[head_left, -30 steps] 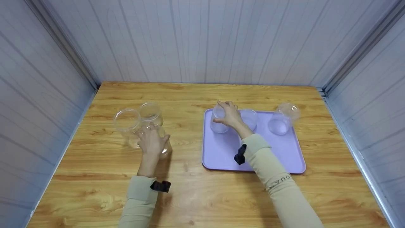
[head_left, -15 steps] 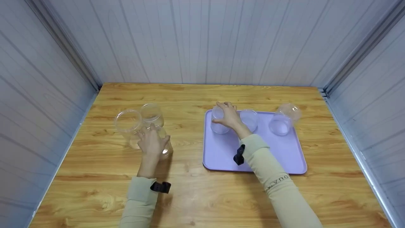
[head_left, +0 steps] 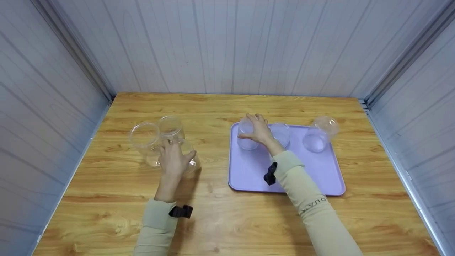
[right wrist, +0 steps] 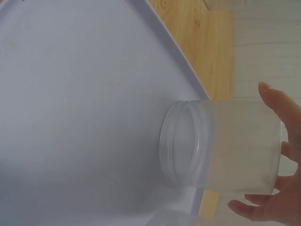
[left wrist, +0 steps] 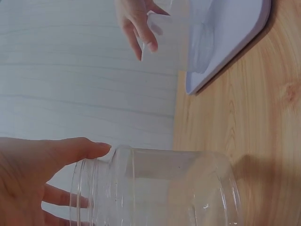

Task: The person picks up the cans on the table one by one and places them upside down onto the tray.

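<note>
My left hand (head_left: 174, 158) grips a clear plastic jar (left wrist: 164, 188) near its threaded mouth, the thumb at the rim. That jar is mouth up over the wooden table. Two more clear jars stand mouth up close by, a wide one (head_left: 144, 137) and another (head_left: 171, 126). On the purple tray (head_left: 241, 177), a clear jar (right wrist: 240, 146) stands upside down by the far left corner. Around its raised base my right hand (head_left: 257, 129) has its fingers spread, and the thumb and fingertips look slightly off the wall.
Beside the right hand, another clear jar (head_left: 281, 137) stands on the tray. A further clear jar (head_left: 315, 140) is at the tray's right back edge. Pale panel walls (head_left: 220, 46) close in the wooden table (head_left: 213, 220) at the back and both sides.
My left hand has shifted slightly to the right with its jar, which moves a little apart from the other two. The right hand stays over the tray jar, barely moving.
</note>
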`<state>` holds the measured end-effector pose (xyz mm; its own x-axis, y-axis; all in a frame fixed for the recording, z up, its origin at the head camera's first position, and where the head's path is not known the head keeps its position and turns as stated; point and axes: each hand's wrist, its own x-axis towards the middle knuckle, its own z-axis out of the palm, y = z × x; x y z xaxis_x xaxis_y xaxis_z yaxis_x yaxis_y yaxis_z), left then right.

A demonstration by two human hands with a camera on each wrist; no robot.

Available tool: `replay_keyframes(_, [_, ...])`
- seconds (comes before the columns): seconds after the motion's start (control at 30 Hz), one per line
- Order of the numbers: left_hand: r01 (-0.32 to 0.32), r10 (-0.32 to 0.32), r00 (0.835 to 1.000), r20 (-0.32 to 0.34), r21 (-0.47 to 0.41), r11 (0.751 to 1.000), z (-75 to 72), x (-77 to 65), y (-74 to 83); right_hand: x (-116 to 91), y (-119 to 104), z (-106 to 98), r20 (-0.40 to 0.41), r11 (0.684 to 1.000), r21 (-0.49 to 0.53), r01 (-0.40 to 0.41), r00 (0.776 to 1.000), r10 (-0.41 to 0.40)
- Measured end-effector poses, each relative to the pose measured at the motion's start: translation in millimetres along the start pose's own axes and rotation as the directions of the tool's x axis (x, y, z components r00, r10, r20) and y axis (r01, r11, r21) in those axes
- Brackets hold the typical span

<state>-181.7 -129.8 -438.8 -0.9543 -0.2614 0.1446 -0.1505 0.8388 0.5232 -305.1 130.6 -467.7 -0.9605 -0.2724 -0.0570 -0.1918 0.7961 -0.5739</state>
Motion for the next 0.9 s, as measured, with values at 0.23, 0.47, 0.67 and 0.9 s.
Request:
replay_keyframes(0.23, [-0.042,0.041,0.999,-0.030,-0.036,0.998,0.9,-2.8,3.6,-4.6,-3.6,-3.5,-0.062,0.999,0.022,0.027,0.998,-0.025])
replay_keyframes(0.47, [-0.069,0.066,0.997,-0.026,-0.101,0.992,4.5,-7.1,2.5,-12.6,-8.1,-6.9,-0.110,0.996,0.075,0.043,0.993,-0.034])
replay_keyframes(0.67, [-0.104,0.097,0.994,-0.055,-0.127,0.987,6.2,-10.3,4.6,-21.2,-11.4,-7.1,-0.150,0.984,0.153,0.092,0.986,-0.069])
replay_keyframes(0.9, [-0.104,0.093,0.994,-0.054,-0.243,0.964,10.0,-10.6,6.1,-32.1,-13.1,-8.0,-0.247,0.953,0.241,0.185,0.961,-0.123])
